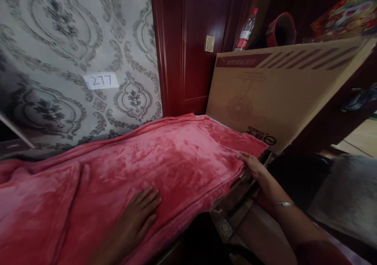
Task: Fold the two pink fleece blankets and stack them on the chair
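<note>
Head camera view, looking down and forward across a raised surface covered by a soft, plush pinkish-red fleece blanket (165,155), which spreads from the lower left corner up toward the middle right. At far left, behind the blanket, stands a wall of grey wallpaper with pale ornate damask medallions (59,41), and stuck on it is a small white paper label with the handwritten number 277 (101,80). Lower down, the left hand (138,214) lies flat on the blanket, palm down, fingers spread open and pointing up and to the right, pressing on the fabric without gripping anything. Past the middle, a glossy dark red wooden door panel (191,41) rises behind the blanket's far edge. Right of it, a large flat brown cardboard box printed with a fan drawing and maroon stripes (279,92) leans at a tilt, its lower edge touching the blanket's far right corner. Above the box, a clear plastic bottle with a red cap and red label (246,31) stands tilted near a round red object. At the blanket's right edge, the right hand (253,167), with a thin silver bangle (284,204) on the wrist, rests on the fabric's border, fingers loosely curled over the edge; whether it pinches the cloth cannot be told.
</note>
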Demonstrator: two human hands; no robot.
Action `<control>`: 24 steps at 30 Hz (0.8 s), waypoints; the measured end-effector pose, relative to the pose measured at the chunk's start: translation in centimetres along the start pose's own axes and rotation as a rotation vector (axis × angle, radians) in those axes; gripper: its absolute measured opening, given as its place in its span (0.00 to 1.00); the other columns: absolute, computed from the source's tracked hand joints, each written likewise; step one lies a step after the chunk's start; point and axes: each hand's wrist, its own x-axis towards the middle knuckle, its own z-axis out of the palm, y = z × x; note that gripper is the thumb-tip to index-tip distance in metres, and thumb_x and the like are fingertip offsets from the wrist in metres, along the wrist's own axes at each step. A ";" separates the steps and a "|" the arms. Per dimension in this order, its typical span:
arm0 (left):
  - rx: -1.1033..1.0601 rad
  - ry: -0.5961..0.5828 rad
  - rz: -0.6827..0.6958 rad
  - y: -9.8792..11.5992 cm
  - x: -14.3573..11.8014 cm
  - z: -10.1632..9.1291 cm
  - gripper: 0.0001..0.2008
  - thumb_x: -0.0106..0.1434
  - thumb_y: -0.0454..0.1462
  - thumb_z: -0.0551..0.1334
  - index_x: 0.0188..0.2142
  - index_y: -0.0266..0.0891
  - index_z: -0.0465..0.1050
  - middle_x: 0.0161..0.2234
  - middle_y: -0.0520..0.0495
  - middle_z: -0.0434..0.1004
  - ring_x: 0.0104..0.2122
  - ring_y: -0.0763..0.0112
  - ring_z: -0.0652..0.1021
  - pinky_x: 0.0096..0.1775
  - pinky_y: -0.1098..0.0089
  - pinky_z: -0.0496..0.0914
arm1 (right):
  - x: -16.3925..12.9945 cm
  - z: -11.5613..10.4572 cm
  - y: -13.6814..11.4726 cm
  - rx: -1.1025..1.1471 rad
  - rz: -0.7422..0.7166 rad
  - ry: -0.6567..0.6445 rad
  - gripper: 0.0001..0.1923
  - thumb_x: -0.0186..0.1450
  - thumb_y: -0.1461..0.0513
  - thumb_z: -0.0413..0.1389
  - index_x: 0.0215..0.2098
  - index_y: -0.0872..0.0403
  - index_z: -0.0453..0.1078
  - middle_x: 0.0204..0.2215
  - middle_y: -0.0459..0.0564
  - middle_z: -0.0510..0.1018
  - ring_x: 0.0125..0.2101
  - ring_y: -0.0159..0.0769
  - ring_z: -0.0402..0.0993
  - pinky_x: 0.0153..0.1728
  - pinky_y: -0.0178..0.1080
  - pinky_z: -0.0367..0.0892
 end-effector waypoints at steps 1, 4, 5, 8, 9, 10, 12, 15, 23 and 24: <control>-0.053 0.032 -0.019 0.1 0.0 -0.1 0.24 0.68 0.40 0.58 0.63 0.56 0.67 0.62 0.50 0.70 0.62 0.59 0.69 0.64 0.52 0.61 | 0.1 0.3 -0.4 0.044 -0.005 0.007 0.17 0.51 0.53 0.62 0.34 0.54 0.72 0.22 0.46 0.74 0.18 0.32 0.67 0.19 0.33 0.64; -0.302 0.114 -0.196 0.5 0.3 -0.6 0.19 0.65 0.43 0.62 0.56 0.55 0.75 0.57 0.49 0.76 0.59 0.56 0.73 0.63 0.53 0.63 | 0.7 1.8 -2.6 0.141 -0.038 0.011 0.20 0.49 0.55 0.63 0.39 0.55 0.72 0.22 0.44 0.74 0.17 0.29 0.64 0.18 0.32 0.62; -0.412 0.155 -0.290 0.7 0.5 -0.9 0.18 0.63 0.44 0.63 0.53 0.54 0.78 0.55 0.48 0.78 0.58 0.54 0.74 0.63 0.52 0.63 | 0.7 2.8 -3.8 0.143 -0.067 0.007 0.21 0.50 0.56 0.63 0.41 0.55 0.72 0.23 0.44 0.74 0.17 0.28 0.63 0.17 0.32 0.61; -0.804 0.321 -0.596 0.9 1.5 -1.7 0.19 0.57 0.47 0.68 0.48 0.49 0.80 0.51 0.46 0.81 0.55 0.50 0.76 0.63 0.50 0.62 | -0.3 7.4 -8.2 0.019 -0.274 -0.026 0.20 0.54 0.60 0.59 0.46 0.57 0.73 0.25 0.45 0.77 0.18 0.30 0.65 0.20 0.33 0.63; -0.955 0.381 -0.681 0.9 1.9 -2.0 0.21 0.55 0.47 0.70 0.48 0.47 0.80 0.50 0.45 0.82 0.54 0.50 0.77 0.63 0.50 0.63 | -1.2 9.4 -9.6 -0.046 -0.394 -0.047 0.19 0.55 0.62 0.57 0.45 0.56 0.73 0.29 0.47 0.79 0.23 0.33 0.70 0.26 0.34 0.67; -1.116 0.430 -0.754 0.9 2.2 -2.4 0.23 0.55 0.47 0.70 0.49 0.45 0.78 0.50 0.43 0.82 0.53 0.49 0.78 0.61 0.49 0.64 | -2.5 11.6 -10.9 -0.109 -0.515 -0.079 0.17 0.55 0.65 0.56 0.43 0.56 0.74 0.35 0.49 0.81 0.29 0.35 0.75 0.32 0.36 0.70; -1.436 0.496 -0.871 0.8 2.6 -3.1 0.25 0.55 0.46 0.69 0.51 0.41 0.74 0.50 0.40 0.81 0.49 0.48 0.80 0.57 0.48 0.69 | -6.0 16.0 -12.7 -0.218 -0.716 -0.229 0.17 0.56 0.68 0.54 0.44 0.54 0.75 0.42 0.51 0.81 0.41 0.39 0.77 0.43 0.39 0.70; -1.769 0.526 -1.005 0.7 2.6 -4.0 0.18 0.59 0.43 0.65 0.48 0.39 0.71 0.46 0.37 0.82 0.44 0.49 0.82 0.48 0.48 0.75 | -12.2 21.3 -13.1 -0.440 -0.866 -0.501 0.20 0.58 0.70 0.53 0.47 0.54 0.74 0.45 0.53 0.80 0.44 0.41 0.76 0.44 0.40 0.69; -1.826 0.528 -1.034 0.8 1.4 -5.0 0.06 0.61 0.35 0.63 0.39 0.40 0.70 0.35 0.45 0.81 0.31 0.63 0.82 0.35 0.63 0.77 | -19.8 23.5 -9.6 -0.596 -0.811 -0.782 0.25 0.61 0.69 0.53 0.55 0.48 0.69 0.46 0.50 0.77 0.44 0.41 0.75 0.43 0.39 0.68; -1.803 0.560 -1.053 0.5 1.7 -4.9 0.07 0.60 0.34 0.64 0.39 0.41 0.69 0.35 0.46 0.80 0.33 0.62 0.82 0.36 0.63 0.77 | -19.9 23.3 -9.2 -0.583 -0.795 -0.770 0.27 0.60 0.69 0.54 0.57 0.47 0.67 0.48 0.50 0.76 0.46 0.41 0.74 0.45 0.40 0.69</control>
